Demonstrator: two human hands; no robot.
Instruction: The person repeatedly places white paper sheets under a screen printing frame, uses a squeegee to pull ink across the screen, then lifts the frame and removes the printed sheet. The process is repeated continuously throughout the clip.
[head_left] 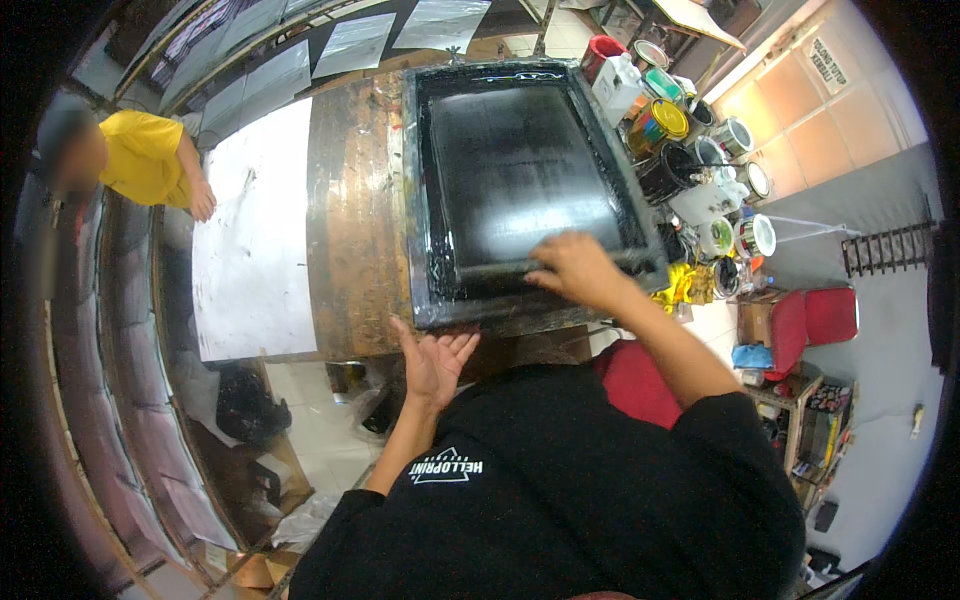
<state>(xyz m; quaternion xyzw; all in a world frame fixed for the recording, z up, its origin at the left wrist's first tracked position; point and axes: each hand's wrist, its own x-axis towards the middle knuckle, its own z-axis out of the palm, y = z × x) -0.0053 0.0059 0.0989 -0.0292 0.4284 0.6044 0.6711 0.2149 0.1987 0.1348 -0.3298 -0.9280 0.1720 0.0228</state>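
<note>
A black screen-printing frame (412, 190) lies on a worn wooden table, its mesh (505, 160) coated with glossy dark ink. Over the near part of the mesh, my right hand (580, 270) is closed, knuckles up, on a dark bar that looks like a squeegee (500, 275); the grip is partly hidden by the fingers. My left hand (432, 365) is at the frame's near left corner, palm up with fingers spread, the fingertips close under the edge. It holds nothing.
A large white sheet (255, 230) lies on the table (350, 200) to the left. Beyond it stands a person in a yellow shirt (145, 160), one hand at the sheet. Several paint cans (665, 120) and jugs crowd the right side. Drying racks (130, 330) line the left; a red chair (800, 330) stands at right.
</note>
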